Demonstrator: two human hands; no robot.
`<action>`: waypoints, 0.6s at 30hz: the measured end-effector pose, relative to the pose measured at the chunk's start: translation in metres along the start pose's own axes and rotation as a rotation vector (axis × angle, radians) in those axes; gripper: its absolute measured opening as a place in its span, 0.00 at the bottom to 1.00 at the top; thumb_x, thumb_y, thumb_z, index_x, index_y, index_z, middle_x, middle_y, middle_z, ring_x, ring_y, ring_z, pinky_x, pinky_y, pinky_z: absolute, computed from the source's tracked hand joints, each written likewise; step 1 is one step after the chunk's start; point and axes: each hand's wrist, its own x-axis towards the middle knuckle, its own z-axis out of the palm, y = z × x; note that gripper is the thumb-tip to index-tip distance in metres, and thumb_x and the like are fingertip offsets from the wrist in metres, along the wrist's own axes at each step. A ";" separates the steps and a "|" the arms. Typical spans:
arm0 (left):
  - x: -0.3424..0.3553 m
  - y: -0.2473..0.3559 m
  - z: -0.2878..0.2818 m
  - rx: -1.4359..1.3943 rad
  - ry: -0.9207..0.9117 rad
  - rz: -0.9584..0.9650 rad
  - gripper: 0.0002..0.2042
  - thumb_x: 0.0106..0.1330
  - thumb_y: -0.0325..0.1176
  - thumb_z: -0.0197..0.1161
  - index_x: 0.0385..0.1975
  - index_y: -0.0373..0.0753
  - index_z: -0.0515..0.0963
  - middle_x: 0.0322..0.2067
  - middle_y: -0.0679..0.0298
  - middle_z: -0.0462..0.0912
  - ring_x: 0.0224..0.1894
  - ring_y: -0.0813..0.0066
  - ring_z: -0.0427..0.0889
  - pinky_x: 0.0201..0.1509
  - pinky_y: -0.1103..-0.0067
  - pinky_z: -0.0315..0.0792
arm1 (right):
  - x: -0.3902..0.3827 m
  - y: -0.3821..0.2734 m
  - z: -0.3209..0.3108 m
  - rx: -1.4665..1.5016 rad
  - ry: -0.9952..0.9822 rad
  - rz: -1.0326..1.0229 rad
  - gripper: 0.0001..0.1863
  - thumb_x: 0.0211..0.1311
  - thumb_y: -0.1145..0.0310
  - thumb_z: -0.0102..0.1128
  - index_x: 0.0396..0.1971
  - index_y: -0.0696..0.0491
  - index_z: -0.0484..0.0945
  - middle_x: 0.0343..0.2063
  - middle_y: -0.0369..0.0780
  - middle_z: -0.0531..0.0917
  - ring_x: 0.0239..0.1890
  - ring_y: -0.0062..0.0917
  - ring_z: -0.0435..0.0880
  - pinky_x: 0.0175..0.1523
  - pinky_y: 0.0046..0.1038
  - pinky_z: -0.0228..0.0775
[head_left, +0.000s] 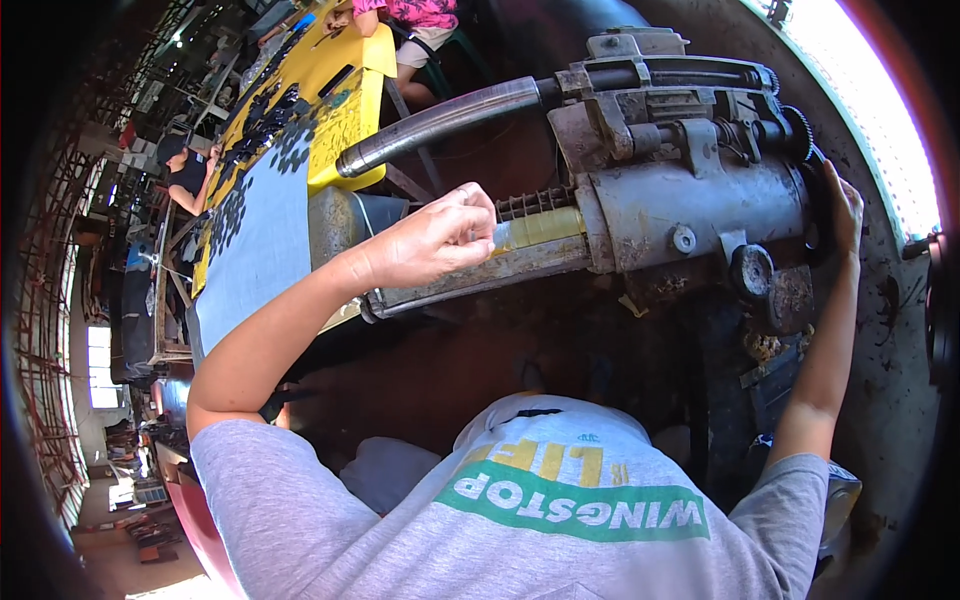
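Note:
A large grey metal machine (690, 210) with a cylindrical body stretches across in front of me. My left hand (445, 235) is closed, with its fingers curled together over the machine's long narrow bed. Whatever those fingers may pinch is hidden. Just right of them lies a yellow-wrapped length (540, 230) on the bed, beside a dark coil spring (530, 203). At the machine's far right end, my right hand (847, 210) wraps its fingers round the edge of a dark wheel (822, 215), seen nearly edge-on. A shiny metal roller (440, 127) juts out to the left above the bed.
Beyond the machine's left end stands a long table with a yellow cover (350, 60) and a grey-blue sheet (265, 240), strewn with small dark pieces. Two people sit at it. A toothed gear (797, 132) sits near my right hand. A wall runs along the right.

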 end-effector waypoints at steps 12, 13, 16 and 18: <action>0.007 -0.012 0.003 -0.331 -0.071 0.066 0.09 0.67 0.34 0.54 0.27 0.36 0.70 0.42 0.62 0.75 0.39 0.80 0.73 0.43 0.81 0.70 | -0.039 0.208 -0.042 0.080 0.357 -0.132 0.29 0.68 0.46 0.46 0.36 0.62 0.78 0.28 0.31 0.76 0.32 0.16 0.71 0.41 0.23 0.64; 0.006 -0.012 0.003 -0.331 -0.066 0.067 0.09 0.67 0.34 0.54 0.27 0.36 0.70 0.42 0.62 0.75 0.39 0.80 0.73 0.43 0.81 0.70 | -0.047 0.201 -0.056 0.008 0.139 0.031 0.27 0.68 0.46 0.46 0.32 0.60 0.77 0.27 0.30 0.75 0.30 0.16 0.70 0.39 0.22 0.63; 0.004 -0.014 0.002 -0.393 -0.130 0.005 0.08 0.68 0.32 0.54 0.29 0.36 0.70 0.43 0.62 0.76 0.38 0.82 0.74 0.43 0.82 0.71 | -0.044 0.132 -0.047 0.028 0.152 -0.233 0.30 0.68 0.43 0.43 0.26 0.58 0.75 0.21 0.29 0.72 0.26 0.12 0.65 0.31 0.18 0.55; 0.003 -0.016 0.003 -0.401 -0.124 0.005 0.08 0.68 0.33 0.54 0.31 0.35 0.69 0.42 0.61 0.76 0.37 0.83 0.74 0.43 0.83 0.71 | -0.054 0.030 -0.006 -0.197 0.243 -0.625 0.30 0.67 0.43 0.44 0.24 0.58 0.74 0.19 0.29 0.70 0.23 0.11 0.64 0.28 0.21 0.54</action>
